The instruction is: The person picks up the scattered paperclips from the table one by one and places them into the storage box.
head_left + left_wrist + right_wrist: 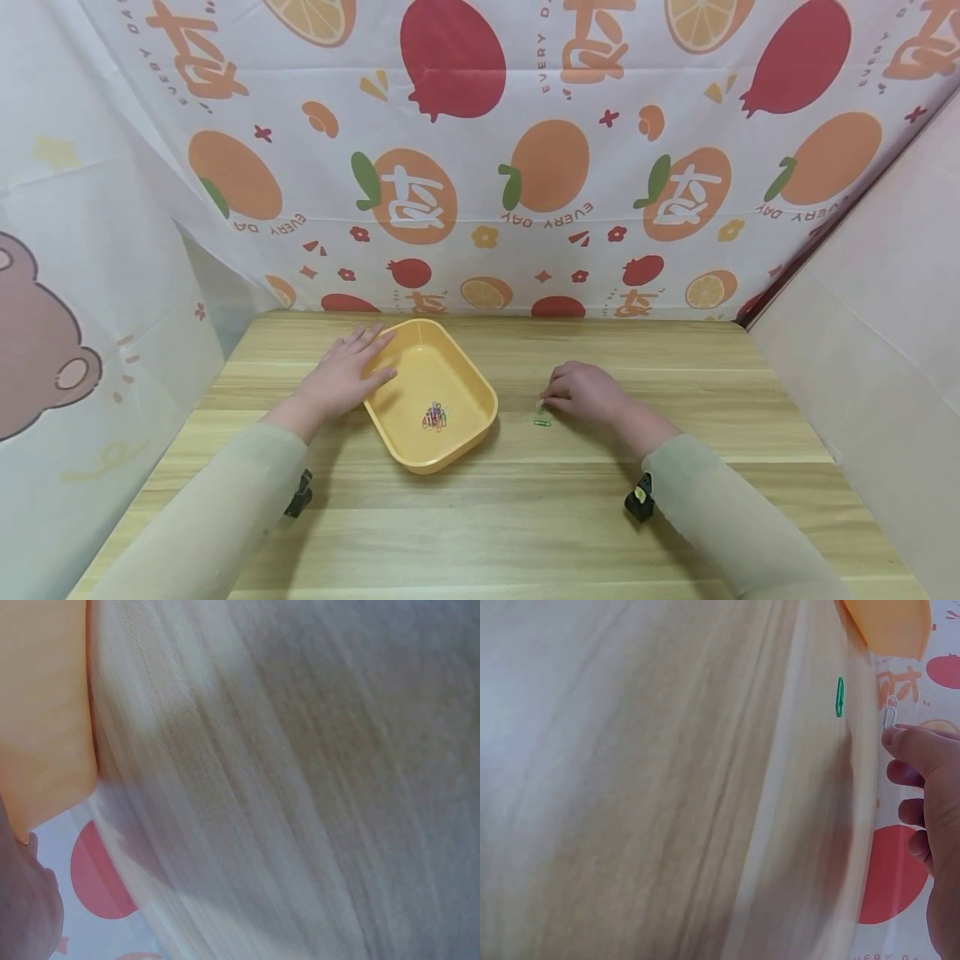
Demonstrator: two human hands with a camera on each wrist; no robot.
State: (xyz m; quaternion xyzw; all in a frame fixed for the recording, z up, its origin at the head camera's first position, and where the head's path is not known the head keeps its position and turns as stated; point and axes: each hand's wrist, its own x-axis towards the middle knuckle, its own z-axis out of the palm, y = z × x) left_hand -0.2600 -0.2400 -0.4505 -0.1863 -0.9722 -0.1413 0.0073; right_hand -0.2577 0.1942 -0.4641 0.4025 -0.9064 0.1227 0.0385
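Note:
My left hand (341, 379) rests on the left rim of a yellow plastic tray (457, 346), fingers extended, with the thumb reaching over its inside. Several colored paper clips (435, 417) lie in a small pile on the tray floor. To the right of the tray, my right hand (588, 392) pinches a white paper clip (890, 712) between thumb and index finger, its free end pointing away from the fingertips. Just in front of that hand, a green paper clip (542, 423) lies flat on the table.
The wood-grain table (510, 525) spreads around the tray. A fruit-print cloth (480, 192) hangs along its back edge. Pale cloth sides (112, 275) close in the left and right. Each wrist carries a small black camera (640, 498).

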